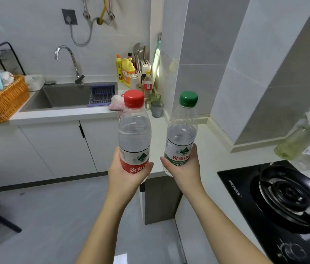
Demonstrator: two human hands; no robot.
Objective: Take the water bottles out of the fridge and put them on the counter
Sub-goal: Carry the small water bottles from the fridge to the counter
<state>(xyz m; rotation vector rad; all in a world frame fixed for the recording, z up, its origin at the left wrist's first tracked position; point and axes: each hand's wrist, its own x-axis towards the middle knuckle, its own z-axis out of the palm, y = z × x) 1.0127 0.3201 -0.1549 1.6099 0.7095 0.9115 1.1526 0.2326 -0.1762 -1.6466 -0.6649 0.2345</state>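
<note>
My left hand [126, 173] grips the lower part of a clear water bottle with a red cap and red label [134, 128], held upright in the air. My right hand [183, 168] grips a second clear water bottle with a green cap and green label [182, 128], also upright. Both bottles hang in front of the white L-shaped counter [211, 147], near its inner corner, and touch no surface. The fridge is out of view.
A grey sink [64, 97] with a faucet sits in the counter at the left, beside a wicker basket [1, 103]. Detergent bottles [126, 73], utensils and green cups [157, 107] crowd the corner. A black gas hob [283, 197] lies at the right, with glass bottles [298, 141] behind it.
</note>
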